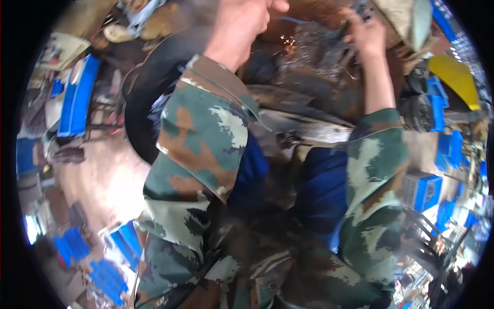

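At the top edge, my left hand has its fingers curled, with the thumb side toward the middle; the frame cuts it off, and what it grips is out of sight. To the right, my right hand closes its fingers around a small dark object, too blurred to name. Between the hands lies a dark, wet-looking work surface strewn with shiny bits. A few bright orange specks like sparks show over it, nearer my left hand.
A large round black tub stands beside my left forearm. Worn boards cross in front of my knees. Blue bins stand far left, with more blue crates at right. A yellow panel is beyond my right arm.
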The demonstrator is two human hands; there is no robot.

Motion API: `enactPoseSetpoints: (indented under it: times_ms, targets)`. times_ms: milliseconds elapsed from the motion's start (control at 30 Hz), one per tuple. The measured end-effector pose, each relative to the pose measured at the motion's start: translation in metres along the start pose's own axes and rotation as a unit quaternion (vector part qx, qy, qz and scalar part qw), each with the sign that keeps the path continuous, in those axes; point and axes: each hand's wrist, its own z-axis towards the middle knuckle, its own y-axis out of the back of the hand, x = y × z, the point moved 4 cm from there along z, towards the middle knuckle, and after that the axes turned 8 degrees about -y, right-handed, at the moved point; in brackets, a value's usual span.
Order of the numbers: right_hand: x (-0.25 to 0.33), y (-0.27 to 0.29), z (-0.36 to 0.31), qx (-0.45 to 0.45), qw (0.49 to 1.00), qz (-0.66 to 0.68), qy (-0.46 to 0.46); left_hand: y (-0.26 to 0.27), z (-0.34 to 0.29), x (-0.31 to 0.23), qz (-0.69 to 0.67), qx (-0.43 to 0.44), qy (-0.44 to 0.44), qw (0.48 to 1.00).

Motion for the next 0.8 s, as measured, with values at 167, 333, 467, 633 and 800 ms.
enactPoseSetpoints:
  times_ms: [167, 333, 467, 633, 800]
  targets:
    - [0.002, -0.001, 0.005, 0.029, 0.995, 0.098, -0.012, 0.116, -0.038, -0.04, 0.079, -0.007, 0.047, 0.996]
    - [0.021, -0.012, -0.006, 0.088, 0.985, 0.151, 0.009, 0.243, -0.141, -0.069, 0.377, -0.088, 0.201, 0.9]
    - [0.012, -0.039, -0.008, 0.123, 0.971, 0.202, -0.023, 0.351, -0.235, -0.025, 0.458, -0.07, 0.286, 0.839]
    - [-0.006, -0.022, 0.02, 0.107, 0.991, 0.074, -0.007, 0.369, -0.255, 0.047, 0.506, -0.128, 0.427, 0.738]
    - [-0.001, -0.026, 0.018, 0.118, 0.989, 0.09, -0.025, 0.352, -0.248, 0.068, 0.657, -0.041, 0.436, 0.613]
